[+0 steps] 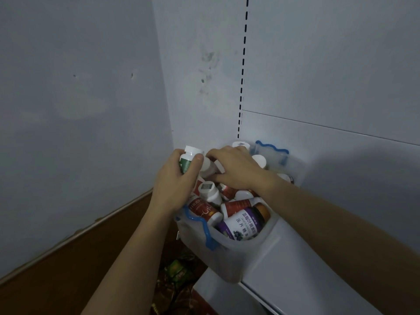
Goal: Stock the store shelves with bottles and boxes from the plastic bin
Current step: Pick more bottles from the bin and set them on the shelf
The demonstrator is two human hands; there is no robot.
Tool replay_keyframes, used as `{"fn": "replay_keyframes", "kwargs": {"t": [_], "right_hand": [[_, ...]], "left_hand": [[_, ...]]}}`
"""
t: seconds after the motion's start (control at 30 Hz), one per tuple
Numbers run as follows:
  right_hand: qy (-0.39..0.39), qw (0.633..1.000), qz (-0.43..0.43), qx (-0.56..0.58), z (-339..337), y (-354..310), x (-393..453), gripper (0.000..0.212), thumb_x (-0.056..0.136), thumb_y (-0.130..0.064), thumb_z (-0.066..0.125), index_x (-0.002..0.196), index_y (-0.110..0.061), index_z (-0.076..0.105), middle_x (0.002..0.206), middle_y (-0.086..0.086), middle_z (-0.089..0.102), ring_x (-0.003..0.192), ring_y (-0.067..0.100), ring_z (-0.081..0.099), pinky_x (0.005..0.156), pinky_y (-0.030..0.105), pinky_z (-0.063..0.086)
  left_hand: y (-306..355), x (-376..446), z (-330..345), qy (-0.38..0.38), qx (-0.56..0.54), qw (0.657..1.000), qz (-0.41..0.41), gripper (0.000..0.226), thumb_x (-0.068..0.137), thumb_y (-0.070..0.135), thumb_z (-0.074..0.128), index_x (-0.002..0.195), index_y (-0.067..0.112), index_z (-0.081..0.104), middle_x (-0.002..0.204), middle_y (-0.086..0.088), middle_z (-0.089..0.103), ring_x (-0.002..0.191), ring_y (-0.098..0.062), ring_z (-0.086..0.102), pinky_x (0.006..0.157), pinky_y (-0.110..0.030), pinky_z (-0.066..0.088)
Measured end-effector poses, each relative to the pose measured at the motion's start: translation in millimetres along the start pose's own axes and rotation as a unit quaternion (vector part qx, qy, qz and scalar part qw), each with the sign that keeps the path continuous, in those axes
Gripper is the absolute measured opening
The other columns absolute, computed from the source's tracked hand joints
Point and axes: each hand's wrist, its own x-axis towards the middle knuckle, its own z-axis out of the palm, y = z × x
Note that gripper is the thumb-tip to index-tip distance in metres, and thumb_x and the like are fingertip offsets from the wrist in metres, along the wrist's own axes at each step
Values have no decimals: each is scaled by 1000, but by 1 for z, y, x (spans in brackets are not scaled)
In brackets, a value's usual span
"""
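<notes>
Both hands are down at the plastic bin, which sits on the near left end of a pale grey shelf and hangs a little over its front corner. I have my left hand wrapped around a green-labelled bottle with a white cap; the thumb lies across its front and the fingers curl behind it, and the bottle stands almost upright above the bin's far left edge. My right hand reaches in from the right with its palm down, fingers bent over a white-capped bottle lying just beside the green one. From here I cannot tell whether those fingers are really gripping it or only resting on it.

The bin is translucent with wavy blue handles at its near and far ends, and it is heaped with bottles lying at all angles. Nearest me is a purple-labelled bottle with an amber body, tipped on its side against the front wall. Left of it lies a red-labelled bottle, cap pointing toward me. More white caps show at the far end by the back panel, which carries a vertical slotted rail. Below the shelf, on the floor, I see some green and brown packets, too dim to read.
</notes>
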Motion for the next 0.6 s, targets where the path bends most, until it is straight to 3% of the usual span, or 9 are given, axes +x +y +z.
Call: {"fn": "replay_keyframes", "kwargs": {"t": [0.13,0.23,0.37,0.53,0.6], "right_hand": [[68,977,59,193,-14,-6,-13,48,89,-41,70,131,-27,52,126,-4,64,115,17,58,100,40,46],[155,929,80,326,-40,-12,-32,45,92,-28,70,132,-22,51,126,-5,61,114,14,58,96,33,51],[223,838,90,490,-81,-17,-78,37,95,-14,64,128,-23,51,119,-3,58,104,10,63,84,24,55],[348,779,105,511,-98,-13,-163,35,90,-9,61,124,-13,51,99,-20,61,90,-3,60,80,20,52],[373,772,142,496,-93,-9,-203,38,84,-12,59,122,-12,51,99,-14,60,89,-1,59,79,18,50]], "left_hand": [[6,1,-5,-10,-85,995,-44,32,98,53,52,109,24,61,100,-1,68,90,-20,70,76,-39,61],[22,-6,-12,3,-152,984,-96,37,99,50,51,116,19,61,106,-12,69,93,-29,70,76,-38,59],[64,-32,-18,35,-316,941,-112,53,92,54,55,120,9,59,95,-11,68,81,-23,66,76,-41,58],[115,-83,21,-101,-506,852,-87,50,95,48,49,118,4,58,86,-13,60,68,-20,58,57,-28,52],[126,-100,46,-140,-536,826,-107,45,97,46,48,112,5,60,81,-13,61,66,-20,58,56,-28,52]]}}
